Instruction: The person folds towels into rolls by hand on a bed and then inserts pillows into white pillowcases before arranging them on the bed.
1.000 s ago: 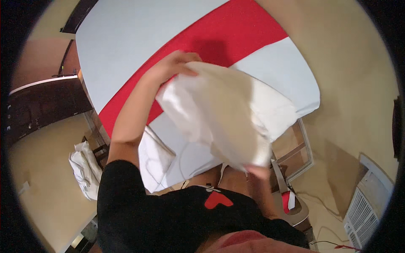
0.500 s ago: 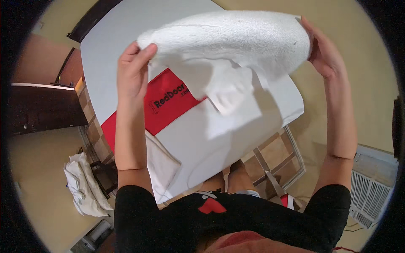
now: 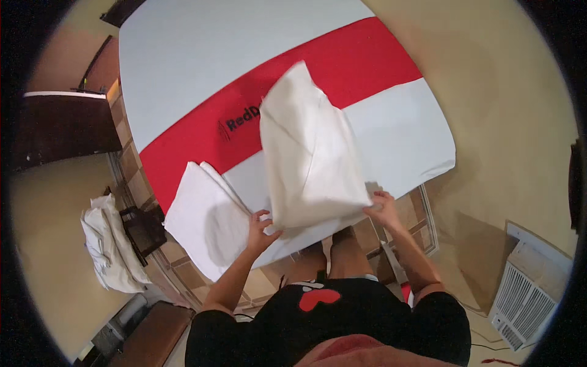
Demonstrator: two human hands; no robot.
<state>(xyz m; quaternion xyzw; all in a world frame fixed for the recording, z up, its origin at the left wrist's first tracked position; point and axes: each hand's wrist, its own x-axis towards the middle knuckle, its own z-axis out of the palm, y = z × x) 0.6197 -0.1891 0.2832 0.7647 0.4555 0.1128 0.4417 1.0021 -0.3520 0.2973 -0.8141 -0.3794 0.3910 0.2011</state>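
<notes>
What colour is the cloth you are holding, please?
Off-white cloth, plain, best seen in the head view.

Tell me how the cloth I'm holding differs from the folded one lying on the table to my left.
The held cloth is gripped at its near corners by the left hand and right hand, while the folded cloth lies free at the table edge. The held cloth billows up and looks cream; the folded cloth lies flat and looks whiter. Both are plain, pale fabric.

folded towel crowds left — table beyond bare
</notes>
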